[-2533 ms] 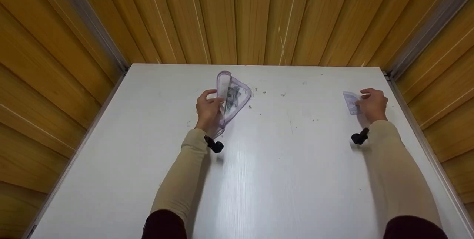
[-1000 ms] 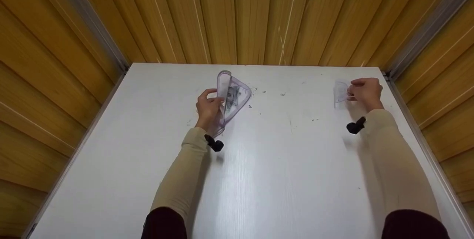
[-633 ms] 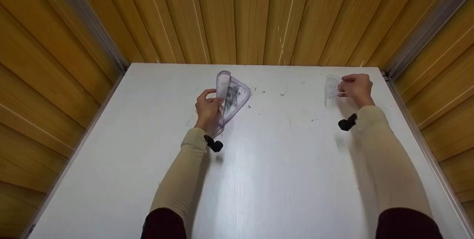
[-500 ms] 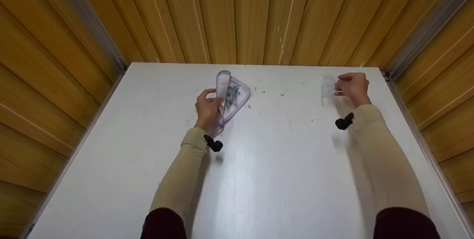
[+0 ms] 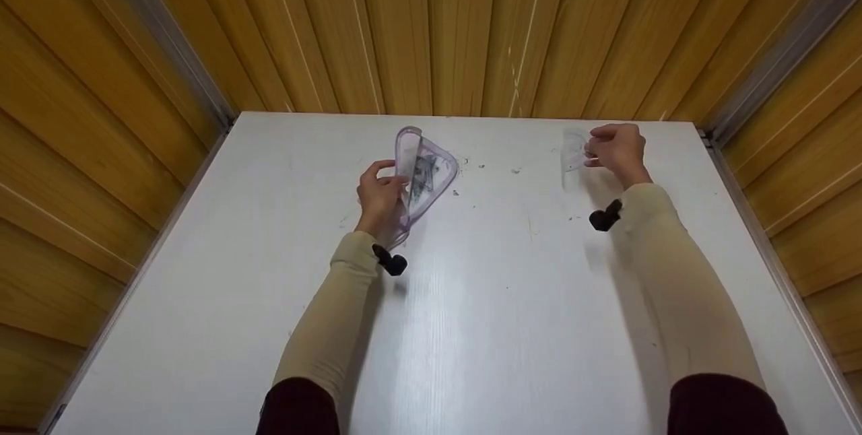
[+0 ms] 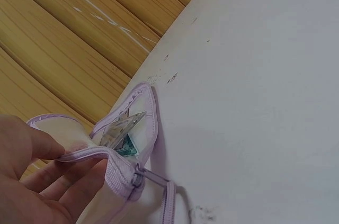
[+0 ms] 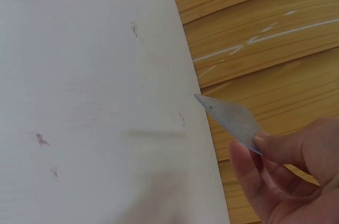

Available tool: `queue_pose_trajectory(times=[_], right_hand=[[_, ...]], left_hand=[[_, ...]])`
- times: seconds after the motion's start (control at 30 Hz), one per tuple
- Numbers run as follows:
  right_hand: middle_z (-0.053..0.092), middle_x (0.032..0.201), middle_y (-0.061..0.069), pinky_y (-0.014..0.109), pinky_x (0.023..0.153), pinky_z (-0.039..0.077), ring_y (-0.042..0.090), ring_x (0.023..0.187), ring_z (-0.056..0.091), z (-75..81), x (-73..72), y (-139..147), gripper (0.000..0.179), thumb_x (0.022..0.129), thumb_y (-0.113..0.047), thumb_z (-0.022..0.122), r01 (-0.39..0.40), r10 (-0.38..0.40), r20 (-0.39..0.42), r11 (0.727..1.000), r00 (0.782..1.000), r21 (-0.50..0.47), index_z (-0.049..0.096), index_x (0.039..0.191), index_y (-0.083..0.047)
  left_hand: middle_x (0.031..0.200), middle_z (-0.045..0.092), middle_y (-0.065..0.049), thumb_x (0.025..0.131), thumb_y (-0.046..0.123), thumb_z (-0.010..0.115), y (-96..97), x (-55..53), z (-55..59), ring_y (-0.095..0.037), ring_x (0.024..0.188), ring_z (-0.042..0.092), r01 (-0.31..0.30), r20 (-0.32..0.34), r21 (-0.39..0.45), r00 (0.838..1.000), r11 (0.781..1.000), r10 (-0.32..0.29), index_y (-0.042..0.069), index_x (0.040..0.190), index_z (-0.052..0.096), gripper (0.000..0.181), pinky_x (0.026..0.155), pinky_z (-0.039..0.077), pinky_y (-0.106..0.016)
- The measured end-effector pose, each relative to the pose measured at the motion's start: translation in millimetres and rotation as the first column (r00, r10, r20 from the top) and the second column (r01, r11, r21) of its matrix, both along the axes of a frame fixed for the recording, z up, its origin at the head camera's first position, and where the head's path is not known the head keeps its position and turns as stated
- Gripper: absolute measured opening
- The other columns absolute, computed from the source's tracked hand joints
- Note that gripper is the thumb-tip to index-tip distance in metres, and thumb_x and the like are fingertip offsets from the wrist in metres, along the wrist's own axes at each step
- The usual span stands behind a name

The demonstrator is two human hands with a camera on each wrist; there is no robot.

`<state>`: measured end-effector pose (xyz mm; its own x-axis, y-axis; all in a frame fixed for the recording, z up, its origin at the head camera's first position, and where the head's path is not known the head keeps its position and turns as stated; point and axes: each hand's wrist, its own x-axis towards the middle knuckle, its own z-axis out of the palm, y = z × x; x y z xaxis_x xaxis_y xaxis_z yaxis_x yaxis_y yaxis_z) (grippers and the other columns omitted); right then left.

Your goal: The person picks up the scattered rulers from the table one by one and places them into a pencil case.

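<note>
My left hand [image 5: 379, 196] grips one edge of a clear pouch with lilac zipped trim [image 5: 438, 182], its mouth spread apart. Inside the pouch, the left wrist view shows clear pieces and a green-edged set square [image 6: 126, 146]. A zip pull [image 6: 154, 177] hangs at the near corner. Farther right, my right hand [image 5: 618, 151] pinches a clear protractor [image 5: 574, 150] between thumb and fingers, raised above the table. In the right wrist view the protractor [image 7: 230, 121] is seen nearly edge-on, thumb [image 7: 280, 147] on its near end.
Both hands are over a white table [image 5: 471, 327] with small dark marks [image 5: 516, 171] near its far side. A wood-look panelled wall [image 5: 458, 31] rises behind the far edge, with similar walls left and right. Black wrist cameras [image 5: 390, 260] stick out from both sleeves.
My right hand has carried the protractor leftward and toward the far edge, raising it off the table. The left hand and the pouch have stayed in place.
</note>
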<state>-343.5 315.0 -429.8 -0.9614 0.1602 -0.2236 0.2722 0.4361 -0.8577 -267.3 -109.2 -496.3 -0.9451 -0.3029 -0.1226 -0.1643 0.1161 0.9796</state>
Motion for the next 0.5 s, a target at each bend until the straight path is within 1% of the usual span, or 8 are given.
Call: queue_pose_trajectory(times=[0.17, 0.3, 0.4, 0.5], right_hand=[[0.061, 0.126, 0.018, 0.029, 0.078, 0.058, 0.024, 0.103, 0.069, 1.4, -1.4, -11.7, 0.039, 0.102, -0.009, 0.063, -0.021, 0.021, -0.005, 1.0, 1.0, -0.011, 0.06, 0.139, 0.0], [0.061, 0.123, 0.019, 0.03, 0.075, 0.059, 0.024, 0.1, 0.07, 1.8, -2.6, -21.1, 0.039, 0.099, -0.006, 0.066, -0.033, 0.032, -0.024, 0.999, 0.999, -0.026, 0.061, 0.138, 0.0], [0.062, 0.12, 0.019, 0.031, 0.075, 0.059, 0.024, 0.098, 0.07, 1.8, -3.5, -29.2, 0.04, 0.098, -0.003, 0.067, -0.041, 0.039, -0.039, 0.998, 0.998, -0.041, 0.062, 0.137, 0.002], [0.062, 0.121, 0.019, 0.032, 0.076, 0.059, 0.024, 0.099, 0.07, 0.5, -5.1, -37.8, 0.04, 0.098, -0.002, 0.066, -0.048, 0.046, -0.036, 0.997, 0.998, -0.06, 0.062, 0.137, 0.002]], left_hand=[[0.102, 0.076, -0.012, 0.095, 0.008, 0.071, 0.5, 0.1, -0.5, -0.026, 0.083, 0.071, -0.01, -0.005, 0.014, 1.0, 1.0, 0.011, 0.007, 0.134, 0.063, 0.04, 0.063, 0.052, -0.031], [0.101, 0.077, -0.012, 0.095, 0.008, 0.07, -0.5, -0.2, -1.0, -0.026, 0.083, 0.073, -0.004, -0.023, -0.023, 1.0, 1.0, 0.004, 0.006, 0.134, 0.064, 0.039, 0.063, 0.052, -0.029], [0.1, 0.077, -0.014, 0.095, 0.006, 0.069, -0.9, -1.2, -1.3, -0.026, 0.081, 0.073, -0.004, -0.038, -0.035, 0.999, 0.999, 0.003, 0.005, 0.134, 0.064, 0.039, 0.061, 0.052, -0.027], [0.101, 0.077, -0.015, 0.095, 0.005, 0.07, 0.1, -2.3, -1.2, -0.025, 0.08, 0.072, -0.009, -0.034, -0.016, 0.999, 1.0, 0.008, 0.004, 0.134, 0.063, 0.04, 0.059, 0.051, -0.027]])
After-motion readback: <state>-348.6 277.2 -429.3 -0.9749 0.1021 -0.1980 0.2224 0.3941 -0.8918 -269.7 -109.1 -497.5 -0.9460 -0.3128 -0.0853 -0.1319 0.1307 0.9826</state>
